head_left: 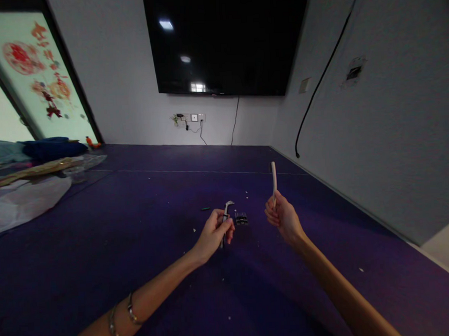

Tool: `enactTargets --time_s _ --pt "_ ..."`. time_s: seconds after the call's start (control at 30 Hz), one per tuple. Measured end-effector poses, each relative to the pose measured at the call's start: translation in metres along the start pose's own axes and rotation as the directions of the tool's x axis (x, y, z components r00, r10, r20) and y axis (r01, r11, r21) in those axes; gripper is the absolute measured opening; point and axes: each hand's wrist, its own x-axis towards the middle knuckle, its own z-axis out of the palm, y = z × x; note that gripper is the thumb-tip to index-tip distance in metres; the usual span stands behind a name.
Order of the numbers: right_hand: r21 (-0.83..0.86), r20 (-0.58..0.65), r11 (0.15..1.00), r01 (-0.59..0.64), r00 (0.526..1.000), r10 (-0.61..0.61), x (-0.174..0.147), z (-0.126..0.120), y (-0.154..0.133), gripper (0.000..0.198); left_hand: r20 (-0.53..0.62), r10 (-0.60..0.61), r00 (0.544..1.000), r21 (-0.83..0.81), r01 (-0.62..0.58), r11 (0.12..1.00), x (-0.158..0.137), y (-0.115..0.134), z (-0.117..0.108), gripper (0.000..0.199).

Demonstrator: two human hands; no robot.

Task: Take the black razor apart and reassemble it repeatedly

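Note:
Low over the purple floor, my left hand (215,231) is closed on a thin dark cable-like piece (225,214). Its upper end is pale and splayed, like bare wires, but too small to make out surely. To the right, my right hand (283,216) grips the lower part of a pale, slightly bent tube-like stick (273,178), which points upward. Between the hands, nearer the left one, a small black part with clear edges (241,219) lies on the floor. Just beyond my left hand is a small dark green piece (205,208).
White crumbs dot the purple floor (154,201). At far left lie a white plastic bag (30,203), a long brownish piece (36,172) and dark blue cloth (54,148). A black cable (323,85) hangs down the right wall. Ahead are a television (229,42) and wall sockets (194,118).

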Motion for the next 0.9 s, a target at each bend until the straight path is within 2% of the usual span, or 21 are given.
enactTargets --time_s 0.07,0.13,0.23,0.3,0.4,0.6,0.73,0.9 --pt "-0.197 -0.056 0.980 -0.012 0.998 0.001 0.008 -0.016 0.012 0.048 -0.023 0.009 1.000 -0.033 -0.010 0.999 0.001 0.000 0.000 0.024" --pt "-0.391 -0.065 0.920 -0.027 0.998 0.002 0.012 -0.029 0.020 0.053 -0.052 0.006 0.999 -0.035 -0.008 0.999 0.002 0.000 -0.001 0.024" --pt "-0.616 0.005 0.788 0.008 1.000 -0.005 0.012 -0.036 0.025 0.058 -0.077 -0.004 0.997 0.006 0.004 1.000 0.003 -0.001 -0.003 0.024" --pt "-0.705 0.072 0.707 0.055 0.997 -0.006 0.010 -0.033 0.024 0.058 -0.080 -0.005 0.997 0.032 0.007 0.999 0.003 -0.001 -0.003 0.022" --pt "-0.766 0.152 0.635 0.100 0.988 0.028 0.006 -0.025 0.020 0.055 -0.071 -0.007 0.997 0.061 0.011 0.998 0.001 -0.001 -0.002 0.020" --pt "-0.792 0.243 0.590 0.158 0.968 0.067 0.007 -0.026 0.020 0.052 -0.006 0.010 1.000 0.079 -0.010 0.997 0.001 -0.006 -0.004 0.020" --pt "-0.795 0.226 0.590 0.143 0.972 0.069 0.008 -0.032 0.021 0.051 -0.003 0.008 1.000 0.092 -0.008 0.996 0.002 -0.009 -0.006 0.020" --pt "-0.760 0.277 0.625 0.179 0.959 0.062 0.004 -0.023 0.018 0.051 0.005 -0.015 1.000 0.110 0.014 0.994 0.000 -0.006 -0.004 0.020"
